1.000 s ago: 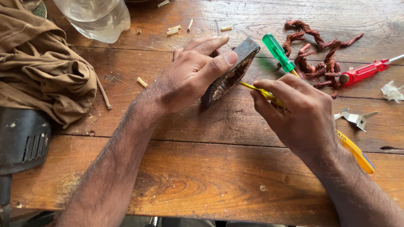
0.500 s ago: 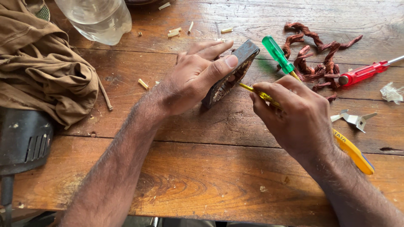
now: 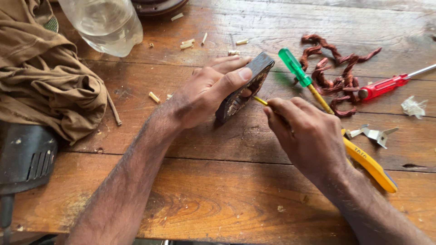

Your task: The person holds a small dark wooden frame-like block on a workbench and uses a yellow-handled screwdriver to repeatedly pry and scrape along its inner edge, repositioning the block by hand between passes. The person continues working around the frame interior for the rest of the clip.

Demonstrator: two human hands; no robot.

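- A thin yellow strip (image 3: 260, 100) is pinched in the closed fingers of the right hand (image 3: 309, 136) and pressed into the dark stator core (image 3: 243, 88); a slip could drive it toward the left thumb.
- The core is gripped tilted on edge on the wooden bench (image 3: 227, 190) by the left hand (image 3: 206, 93); it could twist loose.
- The green-handled screwdriver (image 3: 302, 77) just beyond could be knocked.

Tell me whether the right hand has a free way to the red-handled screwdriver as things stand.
Probably yes. The red-handled screwdriver lies in the open beyond the right hand, only the copper wire tangle beside it. But that hand already grips a thin yellow tool.
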